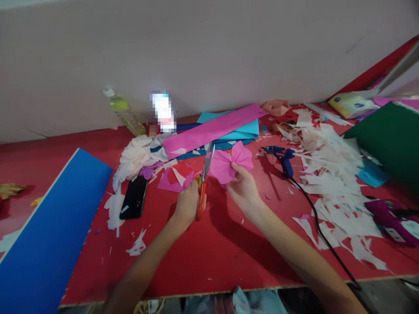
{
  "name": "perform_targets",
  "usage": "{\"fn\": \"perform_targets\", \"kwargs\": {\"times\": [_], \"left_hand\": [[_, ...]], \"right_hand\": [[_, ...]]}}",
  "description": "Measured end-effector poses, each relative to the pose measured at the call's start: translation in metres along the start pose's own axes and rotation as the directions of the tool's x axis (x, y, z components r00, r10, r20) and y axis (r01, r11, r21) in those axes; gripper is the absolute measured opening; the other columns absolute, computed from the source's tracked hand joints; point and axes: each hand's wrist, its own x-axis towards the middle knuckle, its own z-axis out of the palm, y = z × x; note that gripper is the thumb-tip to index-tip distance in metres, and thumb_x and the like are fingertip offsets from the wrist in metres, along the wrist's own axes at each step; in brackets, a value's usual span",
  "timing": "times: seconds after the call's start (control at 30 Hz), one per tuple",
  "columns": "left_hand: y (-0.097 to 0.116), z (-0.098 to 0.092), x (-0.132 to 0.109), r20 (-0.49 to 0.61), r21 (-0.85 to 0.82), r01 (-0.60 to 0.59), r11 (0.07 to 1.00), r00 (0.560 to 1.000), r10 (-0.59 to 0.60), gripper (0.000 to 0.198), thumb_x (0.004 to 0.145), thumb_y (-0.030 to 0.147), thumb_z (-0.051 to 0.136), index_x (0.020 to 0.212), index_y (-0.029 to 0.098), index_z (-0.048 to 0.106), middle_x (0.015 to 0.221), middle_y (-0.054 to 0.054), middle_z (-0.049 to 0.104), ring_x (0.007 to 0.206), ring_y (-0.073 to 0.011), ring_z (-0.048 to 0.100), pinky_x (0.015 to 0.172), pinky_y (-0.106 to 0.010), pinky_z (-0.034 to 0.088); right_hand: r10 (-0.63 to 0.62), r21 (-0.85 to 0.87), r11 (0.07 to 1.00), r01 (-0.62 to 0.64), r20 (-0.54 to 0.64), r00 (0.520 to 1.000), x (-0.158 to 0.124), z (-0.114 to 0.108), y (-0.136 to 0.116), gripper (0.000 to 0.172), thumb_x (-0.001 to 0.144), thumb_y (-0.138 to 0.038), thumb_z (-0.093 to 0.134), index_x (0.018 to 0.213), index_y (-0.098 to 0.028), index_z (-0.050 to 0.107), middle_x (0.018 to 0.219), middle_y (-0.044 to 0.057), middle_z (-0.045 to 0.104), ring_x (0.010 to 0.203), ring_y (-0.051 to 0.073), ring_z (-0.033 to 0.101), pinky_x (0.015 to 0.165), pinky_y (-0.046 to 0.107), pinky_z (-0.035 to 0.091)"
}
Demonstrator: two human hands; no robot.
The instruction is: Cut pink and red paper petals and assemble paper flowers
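My left hand [187, 204] is closed around the orange handles of a pair of scissors [207, 163], whose metal blades point up and away from me, slightly apart. Just right of the blades, my right hand [242, 188] pinches a pink paper flower [231, 161] with several rounded petals. The blades are close beside its left petals; whether they touch I cannot tell. Beneath and left of the scissors lies a pink paper scrap [166, 181]. Behind the flower, a long pink paper strip [212, 131] rests across blue paper sheets [247, 129].
To the right are a blue glue gun [282, 158] with a black cord and a wide heap of white paper scraps [337, 174]. A black phone [135, 197], a pale paper flower [137, 155], a leaning bottle [126, 113] and a blue board [55, 231] stand or lie left.
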Motion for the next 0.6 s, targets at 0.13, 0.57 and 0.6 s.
{"fn": "perform_targets", "kwargs": {"times": [0.13,0.57,0.6], "left_hand": [[-0.001,0.0033,0.0,-0.029,-0.003,-0.003,1.0,1.0,0.003,0.03,0.078,0.018,0.047,0.108,0.016,0.052,0.089,-0.011,0.067,0.079,-0.023,0.065,0.062,-0.028,0.046],[-0.0046,0.0095,-0.0013,-0.021,-0.067,0.047,0.997,0.999,-0.049,0.027,0.08,0.014,0.043,0.106,0.015,0.051,0.092,-0.013,0.065,0.08,-0.0259,0.065,0.065,-0.032,0.045],[-0.0043,0.0092,-0.0015,-0.021,-0.063,0.044,0.997,0.999,-0.045,0.027,0.081,0.014,0.043,0.106,0.014,0.051,0.092,-0.013,0.065,0.08,-0.0258,0.065,0.065,-0.032,0.045]], "right_hand": [[0.032,0.022,0.999,-0.032,-0.011,0.999,-0.0014,0.0016,0.0001,0.007,0.068,-0.017,0.061,0.067,-0.023,0.061,0.068,-0.005,0.066,0.069,0.012,0.061,0.071,0.024,0.05],[0.034,0.014,0.999,-0.034,-0.014,0.999,0.0,-0.0028,0.0081,0.005,0.068,-0.018,0.062,0.07,-0.023,0.061,0.073,-0.005,0.069,0.07,0.013,0.062,0.071,0.025,0.049],[0.031,0.015,0.999,-0.031,-0.008,0.999,-0.0004,-0.0023,0.0079,0.005,0.068,-0.018,0.063,0.069,-0.023,0.061,0.072,-0.005,0.068,0.07,0.012,0.062,0.071,0.025,0.049]]}}
